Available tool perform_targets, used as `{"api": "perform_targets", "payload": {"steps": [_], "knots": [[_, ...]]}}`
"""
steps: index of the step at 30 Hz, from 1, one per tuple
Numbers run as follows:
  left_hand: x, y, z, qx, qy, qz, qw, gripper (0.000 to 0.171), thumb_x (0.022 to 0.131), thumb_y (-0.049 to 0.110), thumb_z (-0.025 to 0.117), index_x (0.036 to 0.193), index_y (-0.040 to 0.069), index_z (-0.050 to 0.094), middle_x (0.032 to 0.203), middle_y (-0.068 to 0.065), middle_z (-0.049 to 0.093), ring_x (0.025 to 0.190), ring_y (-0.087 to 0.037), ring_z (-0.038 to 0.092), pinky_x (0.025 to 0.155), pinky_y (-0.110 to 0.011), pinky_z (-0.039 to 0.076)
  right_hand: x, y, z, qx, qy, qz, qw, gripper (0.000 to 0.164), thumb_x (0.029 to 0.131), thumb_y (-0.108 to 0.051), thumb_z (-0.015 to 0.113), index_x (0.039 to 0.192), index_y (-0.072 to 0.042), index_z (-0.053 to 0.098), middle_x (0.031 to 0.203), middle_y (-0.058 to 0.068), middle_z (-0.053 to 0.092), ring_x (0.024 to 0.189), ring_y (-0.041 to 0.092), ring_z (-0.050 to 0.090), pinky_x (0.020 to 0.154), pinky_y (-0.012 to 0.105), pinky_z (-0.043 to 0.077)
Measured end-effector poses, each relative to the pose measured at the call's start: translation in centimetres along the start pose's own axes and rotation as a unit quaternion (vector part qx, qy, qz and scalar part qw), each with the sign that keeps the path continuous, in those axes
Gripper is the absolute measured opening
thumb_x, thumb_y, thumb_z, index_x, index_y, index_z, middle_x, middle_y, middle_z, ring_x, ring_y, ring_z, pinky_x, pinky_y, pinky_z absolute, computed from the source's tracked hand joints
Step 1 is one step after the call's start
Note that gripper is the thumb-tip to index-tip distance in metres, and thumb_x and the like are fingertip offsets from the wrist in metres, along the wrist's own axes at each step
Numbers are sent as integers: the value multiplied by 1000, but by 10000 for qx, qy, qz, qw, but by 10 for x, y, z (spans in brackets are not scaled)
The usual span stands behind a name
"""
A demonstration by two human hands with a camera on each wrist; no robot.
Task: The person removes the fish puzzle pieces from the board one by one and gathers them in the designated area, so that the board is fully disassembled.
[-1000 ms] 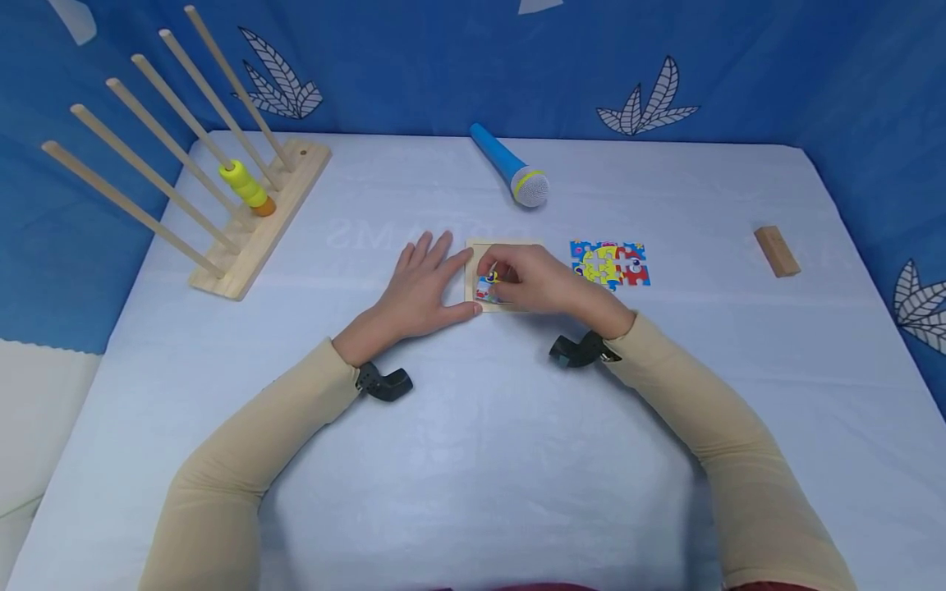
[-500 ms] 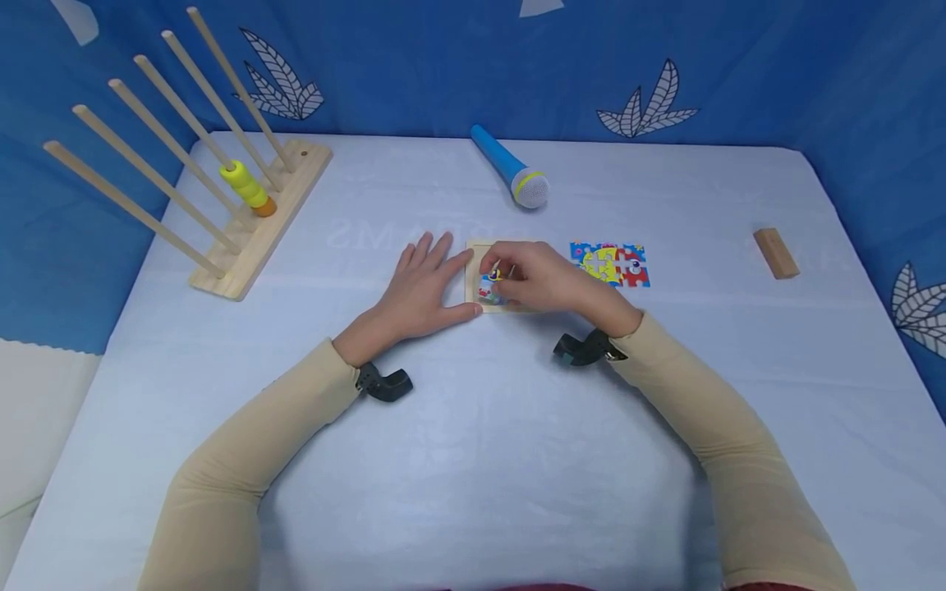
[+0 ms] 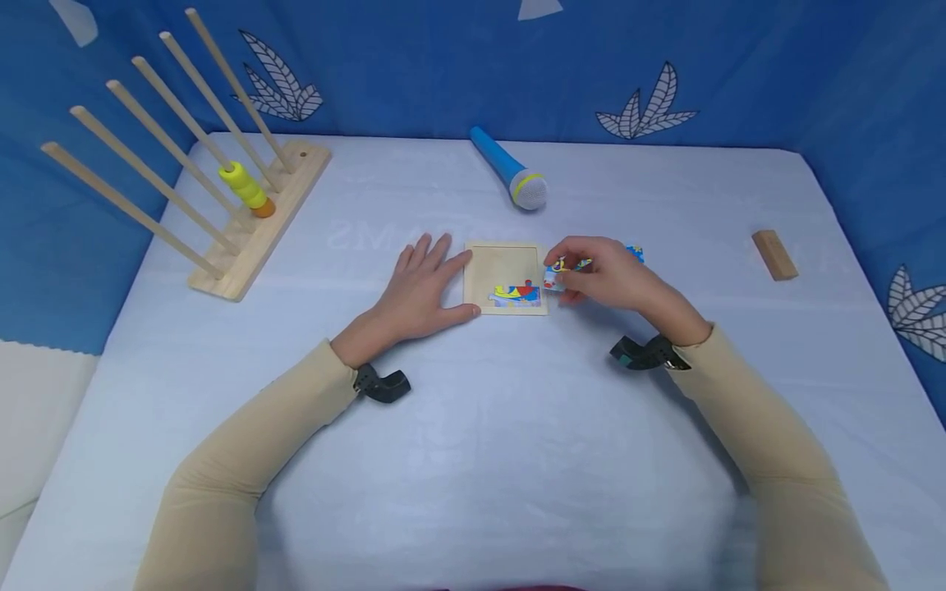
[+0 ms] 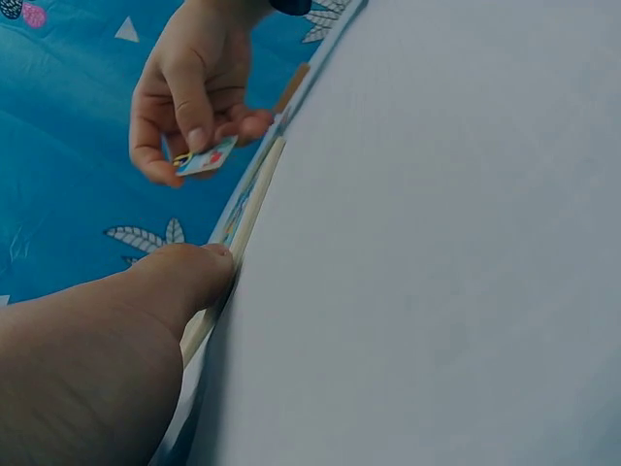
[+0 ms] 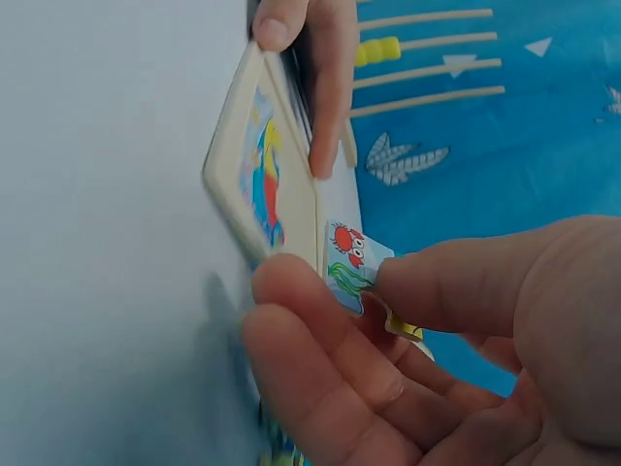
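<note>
My left hand [image 3: 417, 291] lies spread on the table, thumb and index fingertip at the left edge of a shallow wooden puzzle tray [image 3: 502, 261]. Joined puzzle pieces [image 3: 517, 295] in yellow, red and blue fill the lower right part of that tray. Just past the tray's right edge, my right hand [image 3: 606, 272] pinches a puzzle piece [image 5: 347, 260] between thumb and fingers. A red crab and green weed show on the piece in the right wrist view. Behind this hand lie more puzzle pieces [image 3: 636, 253], mostly hidden by it.
A blue toy microphone [image 3: 510, 168] lies beyond the tray. At the back left stands a wooden base [image 3: 259, 234] with several tall pegs, one bearing yellow and orange beads [image 3: 247, 189]. A small wooden block [image 3: 774, 254] lies at the right.
My right hand has moved right, off the tray, carrying the crab puzzle piece. The joined pieces in the tray now show. My left hand has stayed put.
</note>
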State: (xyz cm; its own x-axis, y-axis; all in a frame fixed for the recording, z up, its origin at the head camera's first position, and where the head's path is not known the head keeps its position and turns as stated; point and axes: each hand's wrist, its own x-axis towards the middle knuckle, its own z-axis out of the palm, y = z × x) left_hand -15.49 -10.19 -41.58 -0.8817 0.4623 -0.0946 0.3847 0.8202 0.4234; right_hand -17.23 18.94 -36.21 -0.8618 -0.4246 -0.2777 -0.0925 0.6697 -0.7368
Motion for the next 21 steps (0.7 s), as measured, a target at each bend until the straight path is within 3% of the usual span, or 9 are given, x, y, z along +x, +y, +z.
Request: {"api": "perform_targets", "payload": {"steps": [8, 21], "knots": [[0, -1, 0, -4, 3, 6, 10000, 87, 90, 58, 66, 159, 14, 36, 170, -21, 17, 159, -45, 5, 126, -64, 6, -17, 15, -7, -131, 33, 351, 9993, 26, 97, -3, 61, 123, -2, 65, 94, 16, 62, 70, 18, 72, 66, 22, 59], [0, -1, 0, -85, -40, -1, 10000, 87, 90, 57, 66, 160, 14, 36, 171, -20, 16, 159, -45, 4, 126, -64, 5, -24, 25, -6, -986, -37, -3, 9951, 23, 95, -3, 65, 117, -5, 68, 83, 9, 66, 64, 17, 59, 62, 25, 48]]}}
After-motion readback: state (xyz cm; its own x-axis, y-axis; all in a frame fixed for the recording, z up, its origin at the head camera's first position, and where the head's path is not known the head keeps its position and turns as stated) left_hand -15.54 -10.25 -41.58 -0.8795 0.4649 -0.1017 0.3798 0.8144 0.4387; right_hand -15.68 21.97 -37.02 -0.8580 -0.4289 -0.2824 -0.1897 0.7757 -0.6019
